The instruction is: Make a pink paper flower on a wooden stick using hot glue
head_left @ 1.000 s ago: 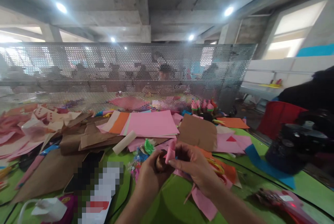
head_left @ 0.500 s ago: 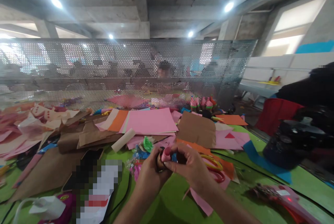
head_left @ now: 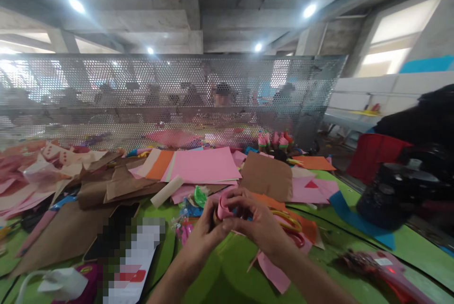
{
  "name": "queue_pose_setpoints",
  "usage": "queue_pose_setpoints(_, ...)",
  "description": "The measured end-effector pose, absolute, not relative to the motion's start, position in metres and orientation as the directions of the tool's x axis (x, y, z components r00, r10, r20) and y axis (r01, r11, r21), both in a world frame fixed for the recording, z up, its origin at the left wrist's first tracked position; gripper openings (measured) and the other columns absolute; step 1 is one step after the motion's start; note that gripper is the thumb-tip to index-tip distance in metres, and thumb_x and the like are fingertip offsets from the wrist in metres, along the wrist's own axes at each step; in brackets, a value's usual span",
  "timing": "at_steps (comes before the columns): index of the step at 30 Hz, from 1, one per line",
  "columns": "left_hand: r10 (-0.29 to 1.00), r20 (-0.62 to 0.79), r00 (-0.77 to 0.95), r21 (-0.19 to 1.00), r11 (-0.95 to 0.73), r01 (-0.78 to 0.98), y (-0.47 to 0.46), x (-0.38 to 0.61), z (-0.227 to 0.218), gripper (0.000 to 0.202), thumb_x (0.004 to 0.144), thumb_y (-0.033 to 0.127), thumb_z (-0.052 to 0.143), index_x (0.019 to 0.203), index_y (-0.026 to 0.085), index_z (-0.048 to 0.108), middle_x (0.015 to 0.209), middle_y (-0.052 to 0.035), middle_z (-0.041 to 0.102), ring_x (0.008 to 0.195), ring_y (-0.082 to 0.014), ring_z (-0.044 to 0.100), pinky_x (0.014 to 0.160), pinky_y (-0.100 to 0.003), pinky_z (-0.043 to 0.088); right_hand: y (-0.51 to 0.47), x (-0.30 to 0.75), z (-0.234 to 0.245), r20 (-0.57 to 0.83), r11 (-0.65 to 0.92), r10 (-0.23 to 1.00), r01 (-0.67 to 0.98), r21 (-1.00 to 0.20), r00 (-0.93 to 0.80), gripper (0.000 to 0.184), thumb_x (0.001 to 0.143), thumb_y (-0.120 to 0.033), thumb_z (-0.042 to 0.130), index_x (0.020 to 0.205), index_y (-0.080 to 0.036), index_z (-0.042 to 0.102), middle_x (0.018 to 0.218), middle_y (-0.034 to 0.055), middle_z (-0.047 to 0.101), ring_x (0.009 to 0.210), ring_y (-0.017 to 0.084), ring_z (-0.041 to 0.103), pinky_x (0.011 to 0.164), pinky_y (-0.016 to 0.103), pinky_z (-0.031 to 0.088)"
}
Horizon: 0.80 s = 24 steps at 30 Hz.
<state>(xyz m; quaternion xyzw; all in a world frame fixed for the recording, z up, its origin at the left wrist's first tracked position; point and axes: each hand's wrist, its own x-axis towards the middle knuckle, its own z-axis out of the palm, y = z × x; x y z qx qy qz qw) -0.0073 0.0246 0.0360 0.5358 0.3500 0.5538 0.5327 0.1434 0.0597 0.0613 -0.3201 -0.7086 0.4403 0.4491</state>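
Note:
A curled strip of pink paper or felt (head_left: pixel 223 208) is pinched between my two hands above the green table, in the middle of the head view. My left hand (head_left: pixel 206 230) wraps round its left side, along with a small brown piece that is mostly hidden by the fingers. From the right, my right hand (head_left: pixel 256 221) grips the pink strip with thumb and fingertips. Just behind the hands lie a green shiny wrapper (head_left: pixel 200 196) and blue and clear plastic bits. Beside my right wrist are a yellow-handled tool (head_left: pixel 283 221) and a pink offcut (head_left: pixel 275 273).
Pink sheets (head_left: pixel 204 164), a brown sheet (head_left: pixel 266 176) and a cream roll (head_left: pixel 167 191) lie behind. A phone (head_left: pixel 133 266) and white charger (head_left: pixel 63 282) are at left. At right rests a pink-red glue gun (head_left: pixel 390 271) with a lit light. A perforated metal screen (head_left: pixel 142 100) stands behind.
The pink strip is less tightly rolled and shows a wider curl. My right fingers have shifted left over it, and the brown piece is more hidden.

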Motion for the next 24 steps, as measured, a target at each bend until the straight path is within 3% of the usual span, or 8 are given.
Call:
queue_pose_setpoints(4, 0.99, 0.13, 0.049, 0.984, -0.123, -0.131, 0.023, -0.009, 0.038, 0.057, 0.076, 0.065, 0.061, 0.115, 0.023, 0.064, 0.111, -0.0059, 0.067, 0.11, -0.0275, 0.055, 0.091, -0.032, 0.043, 0.056, 0.14, 0.061, 0.354, 0.436, 0.838, 0.118, -0.892, -0.416, 0.011, 0.076, -0.031, 0.075, 0.083, -0.022, 0.074, 0.106, 0.0054, 0.062, 0.087, 0.02, 0.058, 0.073, 0.032, 0.043)
queue_pose_setpoints(10, 0.994, 0.111, 0.01, 0.99, -0.109, -0.094, 0.027, -0.008, 0.036, 0.062, 0.079, 0.065, 0.057, 0.122, 0.02, 0.063, 0.112, -0.0076, 0.068, 0.105, -0.0256, 0.058, 0.091, -0.032, 0.045, 0.054, 0.138, 0.057, 0.427, 0.533, 0.795, 0.16, -0.831, -0.432, 0.013, 0.077, -0.02, 0.076, 0.088, -0.024, 0.073, 0.109, 0.0041, 0.061, 0.084, 0.016, 0.058, 0.072, 0.029, 0.046)
queue_pose_setpoints(16, 0.988, 0.152, -0.003, 0.98, -0.151, -0.129, 0.03, -0.011, 0.031, 0.059, 0.081, 0.06, 0.058, 0.123, 0.019, 0.063, 0.081, -0.0038, 0.067, 0.074, -0.0202, 0.058, 0.074, -0.03, 0.048, 0.056, 0.138, 0.063, 0.48, 0.602, 0.759, 0.194, -0.774, -0.441, 0.017, 0.078, -0.025, 0.077, 0.094, -0.022, 0.072, 0.112, 0.0074, 0.062, 0.087, 0.018, 0.06, 0.073, 0.03, 0.049)
queue_pose_setpoints(20, 0.993, 0.117, 0.012, 0.983, -0.114, -0.142, 0.032, -0.013, 0.029, 0.058, 0.08, 0.062, 0.058, 0.119, 0.019, 0.064, 0.075, -0.0016, 0.064, 0.061, -0.0153, 0.05, 0.051, -0.022, 0.036, 0.053, 0.14, 0.07, 0.52, 0.634, 0.738, 0.177, -0.753, -0.429, 0.019, 0.079, -0.03, 0.076, 0.095, -0.022, 0.071, 0.113, 0.0083, 0.062, 0.103, 0.022, 0.059, 0.079, 0.031, 0.05)
queue_pose_setpoints(24, 0.994, 0.066, 0.085, 0.985, -0.052, -0.163, 0.034, -0.015, 0.027, 0.066, 0.08, 0.066, 0.056, 0.125, 0.018, 0.058, 0.059, 0.0051, 0.052, 0.048, -0.0096, 0.037, 0.044, -0.021, 0.021, 0.05, 0.144, 0.073, 0.485, 0.625, 0.729, 0.181, -0.759, -0.482, 0.007, 0.082, -0.029, 0.074, 0.083, -0.022, 0.073, 0.112, 0.0068, 0.062, 0.109, 0.023, 0.058, 0.091, 0.035, 0.047)
